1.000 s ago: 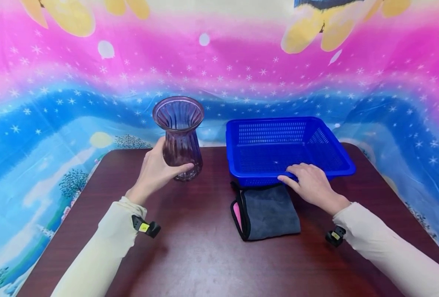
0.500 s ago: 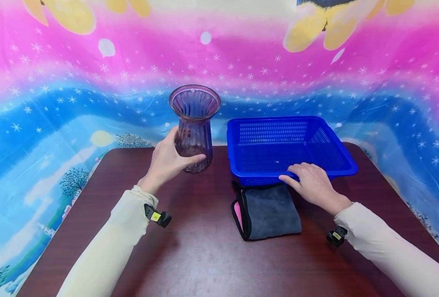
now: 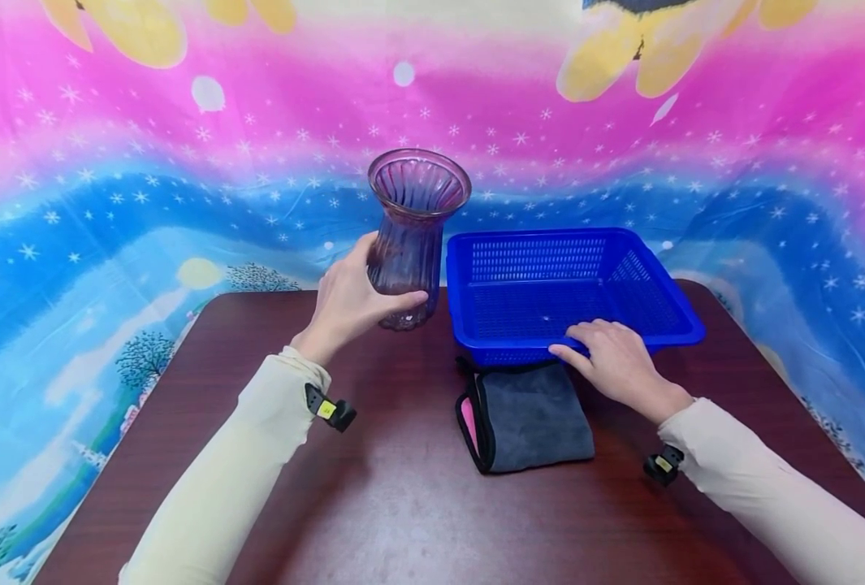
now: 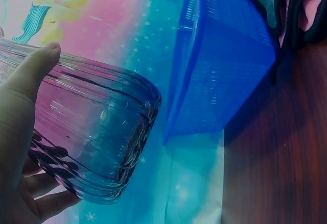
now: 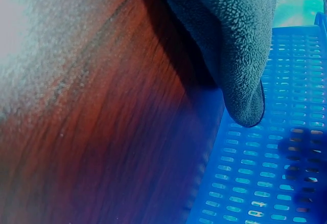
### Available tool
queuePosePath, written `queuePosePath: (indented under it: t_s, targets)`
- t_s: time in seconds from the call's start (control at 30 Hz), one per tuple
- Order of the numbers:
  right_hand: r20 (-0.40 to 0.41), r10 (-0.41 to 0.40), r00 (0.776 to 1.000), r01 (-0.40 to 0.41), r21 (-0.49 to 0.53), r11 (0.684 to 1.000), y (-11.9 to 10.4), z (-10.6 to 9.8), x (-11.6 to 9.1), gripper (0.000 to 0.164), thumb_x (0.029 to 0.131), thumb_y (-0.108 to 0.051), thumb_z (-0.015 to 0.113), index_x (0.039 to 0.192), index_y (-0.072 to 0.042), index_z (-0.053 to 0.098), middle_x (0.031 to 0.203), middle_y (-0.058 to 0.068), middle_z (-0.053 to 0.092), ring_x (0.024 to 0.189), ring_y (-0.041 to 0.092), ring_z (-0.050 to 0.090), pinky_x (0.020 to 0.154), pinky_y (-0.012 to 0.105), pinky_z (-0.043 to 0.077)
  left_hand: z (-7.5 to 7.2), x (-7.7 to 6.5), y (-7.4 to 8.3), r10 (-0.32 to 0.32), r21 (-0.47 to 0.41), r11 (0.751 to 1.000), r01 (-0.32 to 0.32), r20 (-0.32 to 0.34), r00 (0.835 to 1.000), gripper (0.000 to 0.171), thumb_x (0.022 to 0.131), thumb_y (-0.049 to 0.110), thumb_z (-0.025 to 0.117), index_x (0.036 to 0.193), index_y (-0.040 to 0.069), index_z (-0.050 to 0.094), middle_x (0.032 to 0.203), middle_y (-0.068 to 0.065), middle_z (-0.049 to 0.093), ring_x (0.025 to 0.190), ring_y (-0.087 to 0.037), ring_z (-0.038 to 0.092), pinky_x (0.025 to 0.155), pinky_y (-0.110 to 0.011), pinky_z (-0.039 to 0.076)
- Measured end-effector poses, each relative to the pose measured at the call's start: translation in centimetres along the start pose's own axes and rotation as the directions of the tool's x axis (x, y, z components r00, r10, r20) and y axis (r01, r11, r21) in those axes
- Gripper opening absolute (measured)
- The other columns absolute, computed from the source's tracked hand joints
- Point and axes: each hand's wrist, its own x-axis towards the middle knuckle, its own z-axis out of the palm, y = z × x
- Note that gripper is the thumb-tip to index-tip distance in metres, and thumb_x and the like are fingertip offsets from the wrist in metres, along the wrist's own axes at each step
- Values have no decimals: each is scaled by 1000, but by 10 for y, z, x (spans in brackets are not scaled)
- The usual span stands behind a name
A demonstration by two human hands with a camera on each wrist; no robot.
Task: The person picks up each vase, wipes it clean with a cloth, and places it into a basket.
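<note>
My left hand point(image 3: 348, 302) grips a ribbed purple-tinted glass vase point(image 3: 408, 256) around its lower body, thumb on the near side. The vase is held off the table, upright with a slight tilt, its flared mouth up, just left of the blue plastic basket point(image 3: 505, 345). In the left wrist view the vase's thick base point(image 4: 138, 137) points toward the basket's side point(image 4: 225, 71). My right hand point(image 3: 615, 366) holds the basket's near rim, fingers over the edge and thumb along it. In the right wrist view that hand is out of sight; the slotted basket wall point(image 5: 245, 183) shows.
A folded grey cloth point(image 3: 538, 422) with black edging and a pink inner side lies against the basket's front. Everything rests on a dark reddish-brown wooden table point(image 3: 403, 504). A colourful printed backdrop point(image 3: 293, 106) rises behind the table and along its sides.
My left hand has carried the vase up and to the right, closer to the basket. The right hand, basket and cloth stay in place.
</note>
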Motion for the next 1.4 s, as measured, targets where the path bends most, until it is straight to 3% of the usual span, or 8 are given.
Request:
queuePosePath:
  t_s: [0.4,0.9,1.4]
  targets:
    - [1,9,1000,-9,2,1000,0,1,0,45,98,-44,62,116,-4,74,112,18,75,104,37,68,91,55,53,4,11,22,59,94,994,-57,-17,998,102,66,68,84,148,22,45,133,0,67,107,-22,66,84,-44,56]
    - [-12,0,1000,0,4,1000,1,1,1,44,98,-44,63,113,-5,75,109,16,75,101,35,68,88,54,53,19,21,51,117,107,988,-114,-25,993,101,66,70,83,147,23,46,131,1,68,104,-19,66,77,-42,57]
    - [-18,-5,1000,6,8,1000,1,2,3,45,97,-44,64,112,-4,75,106,16,76,97,35,69,86,54,54,47,28,72,174,145,974,-176,25,984,100,67,69,83,148,24,45,131,3,66,106,-15,66,74,-37,56]
